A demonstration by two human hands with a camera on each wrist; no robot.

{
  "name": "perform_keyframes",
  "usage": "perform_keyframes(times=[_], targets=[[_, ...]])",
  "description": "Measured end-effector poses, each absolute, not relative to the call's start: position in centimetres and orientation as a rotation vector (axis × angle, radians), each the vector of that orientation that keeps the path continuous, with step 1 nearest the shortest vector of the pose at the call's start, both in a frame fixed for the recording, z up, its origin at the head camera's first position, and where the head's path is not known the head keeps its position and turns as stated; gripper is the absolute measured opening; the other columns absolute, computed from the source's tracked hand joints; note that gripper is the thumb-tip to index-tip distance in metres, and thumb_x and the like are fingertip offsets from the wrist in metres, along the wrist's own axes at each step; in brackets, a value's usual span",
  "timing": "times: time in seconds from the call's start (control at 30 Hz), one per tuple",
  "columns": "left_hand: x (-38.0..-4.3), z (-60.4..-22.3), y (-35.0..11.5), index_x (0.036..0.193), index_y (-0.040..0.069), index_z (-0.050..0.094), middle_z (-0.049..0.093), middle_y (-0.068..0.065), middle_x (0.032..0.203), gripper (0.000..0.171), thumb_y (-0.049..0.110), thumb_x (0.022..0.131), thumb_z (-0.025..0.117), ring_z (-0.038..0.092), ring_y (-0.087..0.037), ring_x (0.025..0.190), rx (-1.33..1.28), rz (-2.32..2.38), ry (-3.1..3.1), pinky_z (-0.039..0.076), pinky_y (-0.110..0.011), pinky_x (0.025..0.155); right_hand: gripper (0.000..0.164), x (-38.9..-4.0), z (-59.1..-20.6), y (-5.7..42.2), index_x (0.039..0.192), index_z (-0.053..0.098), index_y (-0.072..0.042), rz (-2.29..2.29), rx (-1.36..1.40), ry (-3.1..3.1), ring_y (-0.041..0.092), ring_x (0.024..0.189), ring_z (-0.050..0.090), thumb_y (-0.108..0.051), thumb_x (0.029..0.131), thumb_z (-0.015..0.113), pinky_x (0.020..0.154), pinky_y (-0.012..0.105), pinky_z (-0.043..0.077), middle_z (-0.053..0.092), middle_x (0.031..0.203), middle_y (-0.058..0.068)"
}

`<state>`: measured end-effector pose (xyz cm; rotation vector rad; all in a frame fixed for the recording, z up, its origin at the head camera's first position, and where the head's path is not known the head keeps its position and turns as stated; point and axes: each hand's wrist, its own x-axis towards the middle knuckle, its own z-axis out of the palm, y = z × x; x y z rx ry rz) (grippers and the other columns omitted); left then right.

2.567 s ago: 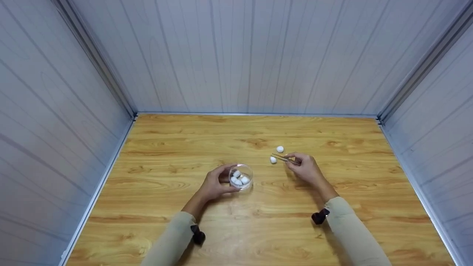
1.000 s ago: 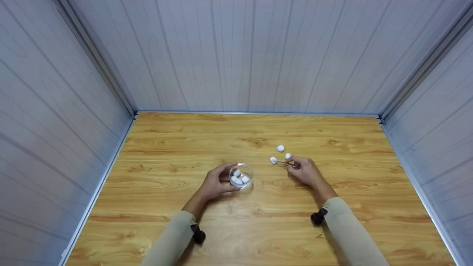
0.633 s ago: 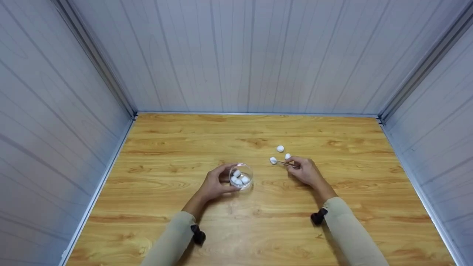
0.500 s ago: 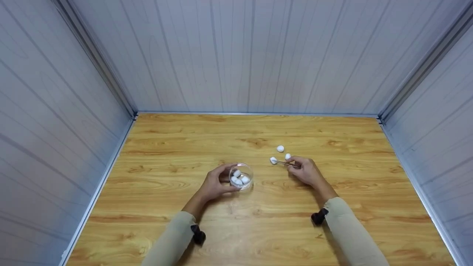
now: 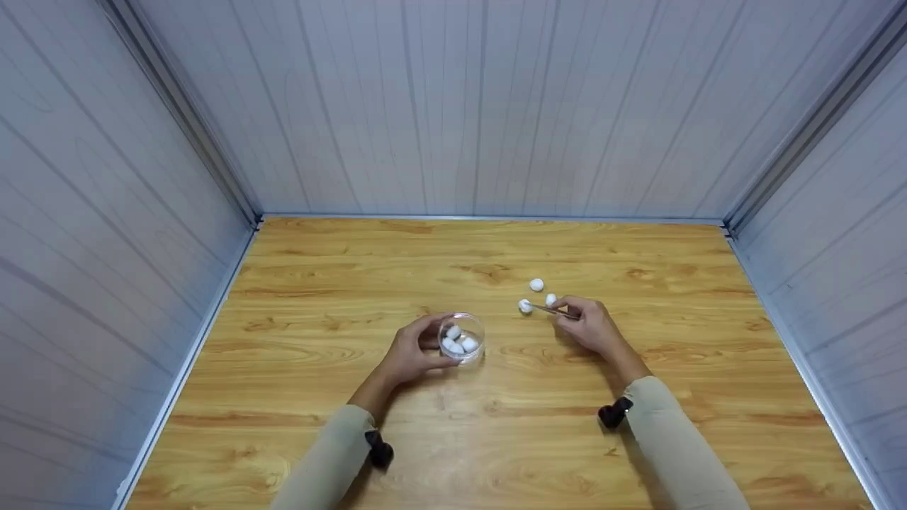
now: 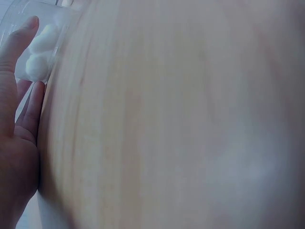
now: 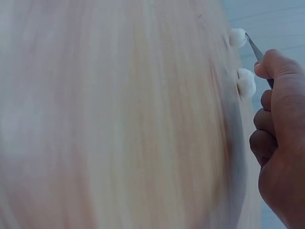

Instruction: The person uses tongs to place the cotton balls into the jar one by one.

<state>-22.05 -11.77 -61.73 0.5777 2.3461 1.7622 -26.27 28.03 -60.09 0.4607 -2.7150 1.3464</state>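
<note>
In the head view my left hand (image 5: 413,352) holds a clear round cup (image 5: 477,326) from the left side, thumb and fingers about its wall. Several white cotton balls (image 5: 469,344) lie inside it. To the right, my right hand (image 5: 589,325) pinches metal tweezers (image 5: 555,310). Their tips touch a loose cotton ball (image 5: 524,307); whether they grip it I cannot tell. Another cotton ball (image 5: 550,299) sits close to my right fingers, and one more ball (image 5: 536,285) lies farther back. The right wrist view shows the tweezers (image 7: 255,48) meeting a cotton ball (image 7: 237,38).
A wood-grain tabletop (image 5: 340,276) lies beneath both hands. Pale panels rise behind it (image 5: 453,106), at the left (image 5: 106,234) and at the right (image 5: 836,234). A small black device (image 5: 380,450) sits on the left wrist and a similar one (image 5: 613,413) on the right.
The tweezers first stood spread by the nearest loose ball; their tips then came to it. In the last half second my right hand shifted slightly up and right. The left hand and cup stayed put.
</note>
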Motion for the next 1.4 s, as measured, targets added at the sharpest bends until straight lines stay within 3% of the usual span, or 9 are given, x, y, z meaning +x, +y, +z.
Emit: perform_keyframes(times=[0.2,0.8,1.4], targets=[[-22.1,-61.7,-11.7,0.159,0.010,0.063,0.073,-0.023,0.146,0.084,0.006,0.084,0.100,0.075,-0.042,0.131,0.590,1.759,2.363,0.065,-0.026,0.105,0.017,-26.5,-59.5,28.2,0.112,0.084,-0.004,1.376,0.476,-2.702,-0.001,0.060,0.041,0.002,0.098,0.076,0.060,0.021,0.035,0.050,0.069,-0.005],[-22.2,-61.6,-11.5,0.158,0.011,0.064,0.074,-0.021,0.146,0.084,0.007,0.083,0.101,0.074,-0.041,0.133,0.576,1.763,2.372,0.062,-0.019,0.103,0.020,-26.9,-58.0,28.7,0.115,0.085,-0.004,1.399,0.511,-2.698,0.003,0.065,0.040,0.004,0.101,0.073,0.063,0.021,0.035,0.051,0.073,-0.004],[-22.2,-61.7,-11.7,0.159,0.008,0.062,0.072,-0.026,0.147,0.083,0.004,0.085,0.099,0.076,-0.044,0.130,0.585,1.790,2.327,0.066,-0.025,0.103,0.015,-26.9,-57.0,27.6,0.108,0.084,-0.002,1.407,0.587,-2.611,-0.004,0.062,0.034,0.006,0.099,0.076,0.061,0.018,0.030,0.045,0.069,-0.006]])
